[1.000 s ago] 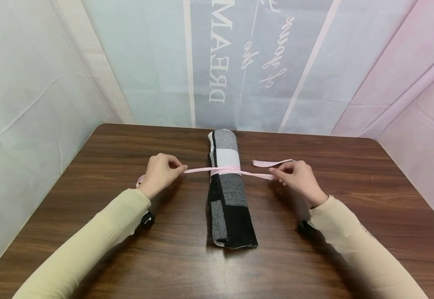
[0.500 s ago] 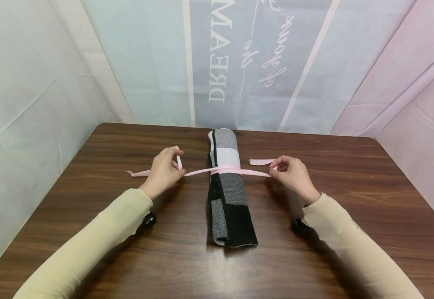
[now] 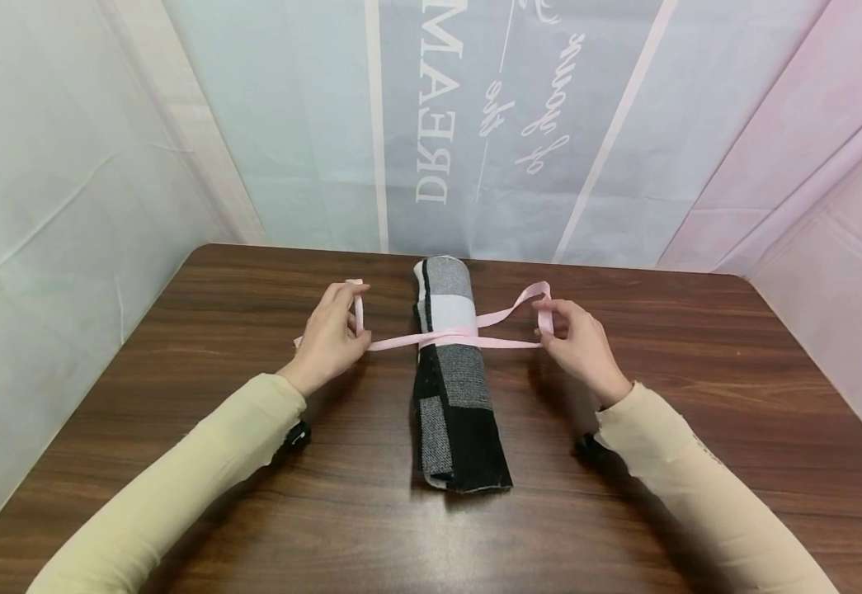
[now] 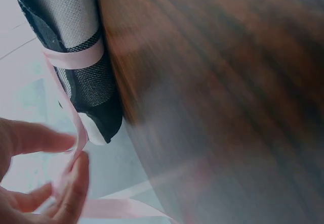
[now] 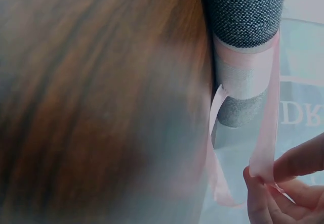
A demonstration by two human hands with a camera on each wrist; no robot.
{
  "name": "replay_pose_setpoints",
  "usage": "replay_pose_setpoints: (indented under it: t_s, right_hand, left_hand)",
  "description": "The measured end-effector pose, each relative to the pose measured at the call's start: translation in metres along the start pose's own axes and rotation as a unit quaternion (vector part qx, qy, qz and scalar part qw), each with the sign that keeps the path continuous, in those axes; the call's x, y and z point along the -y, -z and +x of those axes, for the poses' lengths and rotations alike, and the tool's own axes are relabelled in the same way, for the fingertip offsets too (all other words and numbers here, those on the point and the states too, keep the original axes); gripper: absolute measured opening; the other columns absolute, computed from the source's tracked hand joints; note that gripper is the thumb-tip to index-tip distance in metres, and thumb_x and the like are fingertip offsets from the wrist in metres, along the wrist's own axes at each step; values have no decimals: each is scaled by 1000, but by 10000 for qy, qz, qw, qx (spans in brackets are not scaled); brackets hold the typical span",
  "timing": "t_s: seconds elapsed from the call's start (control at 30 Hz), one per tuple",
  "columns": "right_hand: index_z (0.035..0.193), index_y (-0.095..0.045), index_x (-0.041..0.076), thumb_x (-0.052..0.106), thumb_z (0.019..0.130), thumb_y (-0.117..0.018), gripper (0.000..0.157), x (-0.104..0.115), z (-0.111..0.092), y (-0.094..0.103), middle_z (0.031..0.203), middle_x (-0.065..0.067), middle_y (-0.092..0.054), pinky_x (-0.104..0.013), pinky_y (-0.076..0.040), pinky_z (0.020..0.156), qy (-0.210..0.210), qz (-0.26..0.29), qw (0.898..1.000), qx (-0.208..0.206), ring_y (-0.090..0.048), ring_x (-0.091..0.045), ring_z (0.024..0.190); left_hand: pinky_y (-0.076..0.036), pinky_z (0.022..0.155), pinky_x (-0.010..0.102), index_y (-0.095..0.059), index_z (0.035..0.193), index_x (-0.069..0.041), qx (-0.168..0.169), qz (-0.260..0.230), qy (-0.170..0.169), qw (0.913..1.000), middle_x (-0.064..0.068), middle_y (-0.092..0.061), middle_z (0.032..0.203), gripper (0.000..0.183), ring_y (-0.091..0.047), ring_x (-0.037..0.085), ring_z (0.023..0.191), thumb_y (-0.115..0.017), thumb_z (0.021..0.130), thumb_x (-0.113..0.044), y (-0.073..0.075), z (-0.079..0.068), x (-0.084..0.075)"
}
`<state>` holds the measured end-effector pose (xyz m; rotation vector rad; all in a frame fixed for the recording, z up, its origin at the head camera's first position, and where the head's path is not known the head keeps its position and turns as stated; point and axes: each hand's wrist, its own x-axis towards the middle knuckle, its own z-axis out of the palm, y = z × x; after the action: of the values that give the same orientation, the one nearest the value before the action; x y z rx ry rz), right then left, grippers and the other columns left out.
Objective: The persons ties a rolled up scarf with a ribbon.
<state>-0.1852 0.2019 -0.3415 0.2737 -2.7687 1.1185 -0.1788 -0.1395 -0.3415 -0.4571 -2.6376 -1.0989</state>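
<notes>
A rolled cloth in black, grey and white checks lies lengthwise at the table's middle. Round it runs a pink ribbon, crossed on top, with one length drawn out to each side. My left hand pinches the left length between thumb and fingers, and a piece of it stands up at the fingers. On the other side, my right hand pinches the right length, whose tail loops up and back toward the roll. The right wrist view shows this ribbon held between thumb and fingertips. The roll's underside is hidden.
A brown wooden table with rounded far corners bears the roll. Behind it hangs a pale printed cloth backdrop, and similar pale sheets stand at the left and right sides.
Both hands have shifted slightly along the ribbon, which stays stretched across the roll. The ribbon's right tail has risen into a loop. At the left hand, a piece of ribbon now stands upright.
</notes>
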Motion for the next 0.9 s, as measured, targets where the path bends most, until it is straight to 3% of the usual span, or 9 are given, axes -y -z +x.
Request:
replay_pose_setpoints:
  t_s: [0.07,0.17,0.33,0.6,0.9]
  right_hand:
    - [124,-59,-1,-5,84,-54,41,3,1,-1,96,-22,-69,-14,-46,65,64,47,10000,-27,-69,-31,85]
    - [124,-60,0,-4,84,-55,40,8,3,-1,97,-23,-69,-20,-48,67,140,65,9999,-72,-68,-32,85]
    - [123,-61,1,-3,84,-55,40,15,5,-3,100,-23,-69,-21,-46,68,159,214,9996,-37,-67,-32,88]
    - [122,-63,5,4,86,-58,37,30,11,-9,106,-21,-70,-22,-43,65,243,462,9986,50,-64,-28,84]
    - [122,-63,8,10,86,-59,36,42,14,-16,114,-15,-68,-25,-44,64,321,649,9970,288,-64,-24,82]
  left_hand:
    - [-51,69,33,-51,130,1,-105,-47,-131,9998,17,-52,123,53,-61,23,80,-65,78,3,0,1,-3]
    - [-53,78,39,-56,123,1,-306,-143,-306,9990,15,-57,117,41,-59,24,85,-62,83,1,-2,4,-7]
    - [-50,82,44,-60,117,4,-544,-315,-515,9967,18,-59,116,31,-56,27,91,-57,86,4,-8,8,-12]
    - [-51,84,36,-61,116,2,-477,-619,-609,9951,15,-60,119,30,-61,26,101,-55,87,6,-13,12,-20]
    - [-54,84,32,-59,119,2,-397,-755,-770,9934,17,-61,108,33,-62,24,97,-50,89,9,-18,17,-31]
